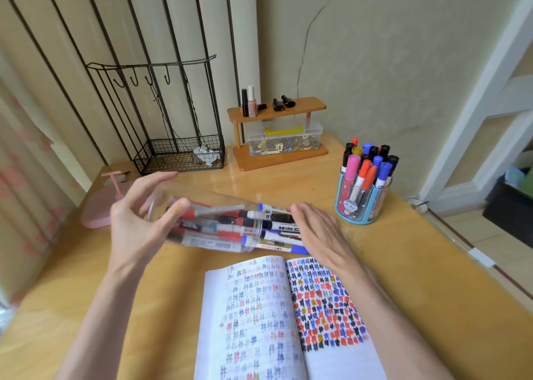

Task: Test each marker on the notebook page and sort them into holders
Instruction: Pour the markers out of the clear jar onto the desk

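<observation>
Lying on its side just beyond the open notebook (259,322), a clear plastic holder (213,203) points its mouth to the right, and it is packed with whiteboard markers (219,229) capped in red, blue and black. The left hand (135,223) grips the holder's closed end, thumb on the near wall and fingers spread round the far side; the hand and the holder are slightly blurred. Several protruding markers (282,229) stick out of the mouth above the notebook's top edge. The right hand (314,226) lies flat with its fingers straight, pressed against those marker ends, its forearm crossing the notebook's right page. The two hands are apart, one at each end of the holder.

Both notebook pages are covered in rows of small red, blue, black and yellow test marks, denser on the right page. Beyond and to the right of the notebook stands a blue cartoon pen holder (360,206) with upright markers (366,163) in it. Farther beyond the notebook, against the wall, a small wooden shelf (277,108) carries nail polish bottles (252,102) above a clear storage box (284,140). To the far left of the notebook are a black wire rack (178,151) and a pink object (98,206). All of it rests on a wooden table (432,278).
</observation>
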The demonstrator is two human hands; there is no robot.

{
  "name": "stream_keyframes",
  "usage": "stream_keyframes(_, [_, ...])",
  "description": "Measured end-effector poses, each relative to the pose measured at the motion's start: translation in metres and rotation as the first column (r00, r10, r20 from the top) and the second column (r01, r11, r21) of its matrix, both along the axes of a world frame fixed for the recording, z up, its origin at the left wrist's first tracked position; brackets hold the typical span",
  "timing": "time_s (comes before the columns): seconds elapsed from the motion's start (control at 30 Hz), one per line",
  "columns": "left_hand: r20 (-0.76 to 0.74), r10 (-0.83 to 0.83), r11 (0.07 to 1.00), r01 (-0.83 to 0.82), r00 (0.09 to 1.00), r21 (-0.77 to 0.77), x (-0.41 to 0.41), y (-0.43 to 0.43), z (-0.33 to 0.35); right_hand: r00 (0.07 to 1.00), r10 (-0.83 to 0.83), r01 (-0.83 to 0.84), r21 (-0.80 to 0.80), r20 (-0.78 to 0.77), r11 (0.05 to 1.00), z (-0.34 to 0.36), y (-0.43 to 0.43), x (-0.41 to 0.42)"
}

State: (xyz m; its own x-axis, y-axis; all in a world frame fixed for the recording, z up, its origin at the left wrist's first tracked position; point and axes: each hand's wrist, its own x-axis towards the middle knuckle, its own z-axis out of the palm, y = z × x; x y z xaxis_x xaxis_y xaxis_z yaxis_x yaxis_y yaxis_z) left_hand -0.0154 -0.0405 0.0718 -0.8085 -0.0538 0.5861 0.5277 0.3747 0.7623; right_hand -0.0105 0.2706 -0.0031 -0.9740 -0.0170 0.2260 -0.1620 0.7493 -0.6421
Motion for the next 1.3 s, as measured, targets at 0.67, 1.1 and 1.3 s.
stream_keyframes(0.67, [0.007, 0.115, 0.989, -0.115, 0.993, 0.088, 0.01, -0.049, 0.011, 0.998, 0.058, -0.04, 0.352, -0.041, 0.935, -0.007, -0.003, -0.002])
stream_keyframes(1.1, [-0.066, 0.043, 0.993, -0.035, 0.997, 0.114, 0.008, -0.032, 0.014, 0.998, 0.048, -0.036, 0.294, -0.034, 0.955, -0.007, -0.003, -0.001])
stream_keyframes(1.3, [-0.05, -0.033, 0.999, 0.034, 0.998, 0.012, 0.007, -0.001, 0.014, 0.998, 0.042, -0.03, 0.246, -0.045, 0.969, -0.004, -0.004, 0.0])
